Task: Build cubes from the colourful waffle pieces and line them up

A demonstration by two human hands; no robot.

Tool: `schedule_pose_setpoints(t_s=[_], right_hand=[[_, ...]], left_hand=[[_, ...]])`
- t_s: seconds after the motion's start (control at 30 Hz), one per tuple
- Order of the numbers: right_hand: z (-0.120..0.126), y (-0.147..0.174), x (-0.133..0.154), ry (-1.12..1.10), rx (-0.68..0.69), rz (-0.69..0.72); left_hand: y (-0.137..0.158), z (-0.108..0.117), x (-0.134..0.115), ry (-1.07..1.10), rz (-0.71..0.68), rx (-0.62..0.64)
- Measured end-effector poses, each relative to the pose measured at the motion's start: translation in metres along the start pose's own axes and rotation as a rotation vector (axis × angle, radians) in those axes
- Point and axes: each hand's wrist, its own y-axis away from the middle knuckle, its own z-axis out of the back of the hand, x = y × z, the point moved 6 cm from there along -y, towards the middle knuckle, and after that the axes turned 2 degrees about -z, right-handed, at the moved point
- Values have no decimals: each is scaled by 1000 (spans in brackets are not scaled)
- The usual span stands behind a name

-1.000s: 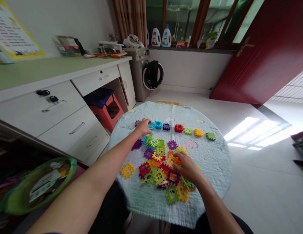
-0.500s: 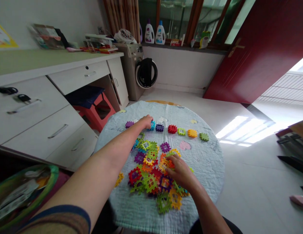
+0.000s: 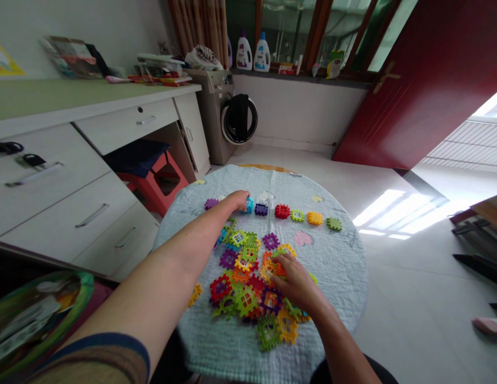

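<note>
At the far side of the cloth-covered round table, my left hand point(image 3: 241, 199) is closed at the left side of a blue plastic interlocking block point(image 3: 249, 205); its fingertips are partly hidden. My right hand point(image 3: 291, 273) lies over the near heap, fingers apart, touching an orange window-shaped block point(image 3: 268, 271). The heap mixes red, green, yellow, orange and purple blocks, such as a green frame block point(image 3: 269, 333) at its near edge. In the far row stand a dark purple block point(image 3: 261, 209), a red stack point(image 3: 282, 212), a light green block point(image 3: 297, 215) and an orange stack point(image 3: 314, 218).
A green block point(image 3: 334, 223) ends the row at the right. One yellow block point(image 3: 195, 295) lies beside my left forearm. Left of the table are white drawers point(image 3: 92, 214) and a red stool point(image 3: 168, 181). A washing machine point(image 3: 216, 117) with its door open stands beyond.
The view has shifted very slightly. Both hands stay nearly where they were, the left at the blue block, the right on the heap.
</note>
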Motion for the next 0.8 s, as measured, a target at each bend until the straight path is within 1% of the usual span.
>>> schedule_pose_setpoints(t_s=[0.13, 0.23, 0.37, 0.47, 0.53, 0.63, 0.7, 0.8], right_hand=[[1, 0, -1, -4, 2, -15], [1, -1, -3, 3, 5, -9], [0, -2, -3, 22, -3, 11], [1, 0, 0, 39, -12, 30], [2, 1, 2, 61, -14, 32], [0, 1, 3, 99, -9, 38], [-2, 0, 2, 117, -6, 46], [-5, -3, -2, 131, -7, 56]], left_hand=[[10, 4, 0, 41, 12, -47], [27, 16, 7, 96, -19, -133], [70, 34, 32, 120, -35, -249], [114, 34, 54, 107, 3, -292], [143, 23, 64, 88, 50, -284], [178, -6, 68, 60, 102, -205], [192, -26, 62, 52, 78, -179], [202, -46, 52, 67, 52, -181]])
